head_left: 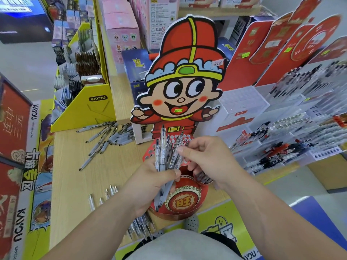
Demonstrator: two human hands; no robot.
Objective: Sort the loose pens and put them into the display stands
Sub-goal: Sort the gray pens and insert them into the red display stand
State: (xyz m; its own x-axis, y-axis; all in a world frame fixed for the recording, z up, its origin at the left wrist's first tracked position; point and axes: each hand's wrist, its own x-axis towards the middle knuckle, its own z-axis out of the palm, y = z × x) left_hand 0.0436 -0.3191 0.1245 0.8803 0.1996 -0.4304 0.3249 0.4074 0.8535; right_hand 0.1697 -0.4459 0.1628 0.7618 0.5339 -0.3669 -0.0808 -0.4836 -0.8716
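Left hand (150, 184) grips pen bundle (163, 147); yellow box (84, 113) reads KAYOU.

Red display stand (185, 203), clear-grey pens (165, 154)

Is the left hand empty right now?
No, the left hand grips a bundle of pens above the red display stand.

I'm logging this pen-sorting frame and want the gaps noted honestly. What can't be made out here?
Head view only:
- Bundle of pens in the left hand: count and ink colours, overlapping and blurred.
- Red display stand: which holes are filled, covered by hands and bundle.
- Right hand: whether it pinches a pen, fingertips hidden behind the bundle.
- Pens under the left forearm: partly hidden by it.
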